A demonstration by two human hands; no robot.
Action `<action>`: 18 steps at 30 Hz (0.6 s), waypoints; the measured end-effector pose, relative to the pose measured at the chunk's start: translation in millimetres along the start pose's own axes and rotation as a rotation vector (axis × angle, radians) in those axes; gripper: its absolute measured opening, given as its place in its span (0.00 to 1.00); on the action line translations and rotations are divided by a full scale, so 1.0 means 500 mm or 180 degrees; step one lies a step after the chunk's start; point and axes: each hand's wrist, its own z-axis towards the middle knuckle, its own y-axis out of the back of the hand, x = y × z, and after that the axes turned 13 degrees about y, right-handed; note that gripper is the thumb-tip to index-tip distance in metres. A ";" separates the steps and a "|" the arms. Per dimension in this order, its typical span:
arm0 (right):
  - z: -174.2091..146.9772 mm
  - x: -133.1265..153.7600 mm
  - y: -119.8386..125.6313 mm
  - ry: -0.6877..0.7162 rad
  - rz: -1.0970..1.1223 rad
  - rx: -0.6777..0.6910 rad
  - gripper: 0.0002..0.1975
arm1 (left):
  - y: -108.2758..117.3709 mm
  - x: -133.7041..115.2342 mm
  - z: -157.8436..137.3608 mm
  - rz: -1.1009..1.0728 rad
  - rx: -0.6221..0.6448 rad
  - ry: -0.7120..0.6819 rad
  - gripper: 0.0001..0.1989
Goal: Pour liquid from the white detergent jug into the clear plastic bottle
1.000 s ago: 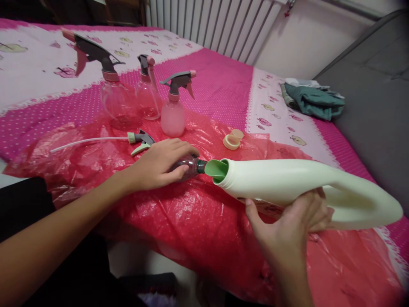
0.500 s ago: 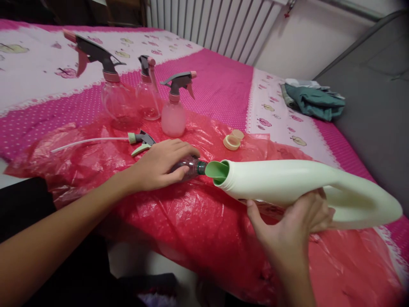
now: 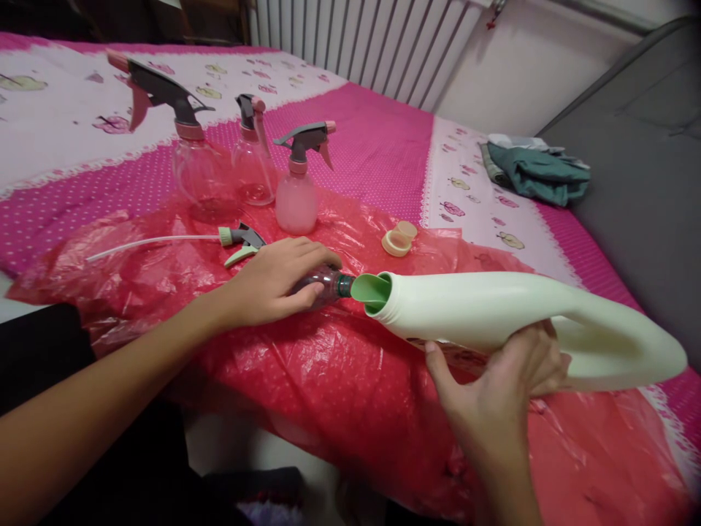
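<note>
My left hand (image 3: 279,281) is closed around a small clear bottle (image 3: 327,285) with a dark green neck ring; most of its body is hidden under my fingers. In my right hand (image 3: 504,380) is a large pale green detergent jug (image 3: 476,303), tipped onto its side and gripped from beneath near the handle. Its green pouring spout (image 3: 372,290) points left, right at the small bottle's mouth. Whether liquid is flowing I cannot tell. Left of my left hand lies a loose spray head (image 3: 241,239) with a green collar and a long thin tube (image 3: 153,243).
Behind my hands stand three spray bottles: a large clear one (image 3: 200,175), another clear one (image 3: 253,172) and a smaller one with cloudy liquid (image 3: 296,201). A yellowish cap (image 3: 399,239) rests on the red plastic sheet (image 3: 328,380). Folded clothes (image 3: 539,172) lie back right.
The view has shifted very slightly, and the jug sits a touch higher in it. Both hands keep their grips, with the spout still at the bottle's mouth.
</note>
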 end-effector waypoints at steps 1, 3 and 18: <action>0.000 0.000 0.000 -0.0005 -0.0003 0.0017 0.47 | 0.000 0.000 0.000 -0.0003 0.0001 -0.0003 0.17; -0.001 0.000 0.001 0.0002 -0.0013 0.0017 0.48 | 0.000 0.001 0.000 -0.0015 0.0009 -0.0005 0.17; 0.002 0.001 0.004 -0.0012 -0.0037 0.0061 0.52 | -0.002 0.002 -0.002 0.0023 -0.0026 -0.0058 0.17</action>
